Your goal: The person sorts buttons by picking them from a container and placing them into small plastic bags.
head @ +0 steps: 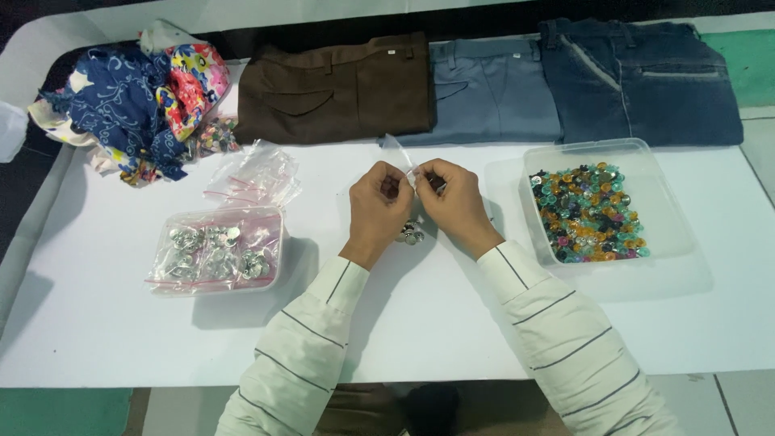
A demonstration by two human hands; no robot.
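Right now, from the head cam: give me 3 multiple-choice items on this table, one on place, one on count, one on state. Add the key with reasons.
1. Where does the tub of coloured buttons stand?
A. To the right of the hands
B. To the left of the hands
C. On the folded trousers

2. How many folded trousers lie along the far edge of the table?
A. Two
B. Three
C. Five

3. What are the hands doing?
A. Resting flat on the table
B. Both pinching a small clear bag
C. Lifting the left tub

Key: 1 A, the tub sits right of the right hand. 2 B, brown trousers, grey trousers and blue jeans lie side by side. 3 B, the left hand and the right hand meet on the small clear bag, each with a pinching grip, above a few metal buttons.
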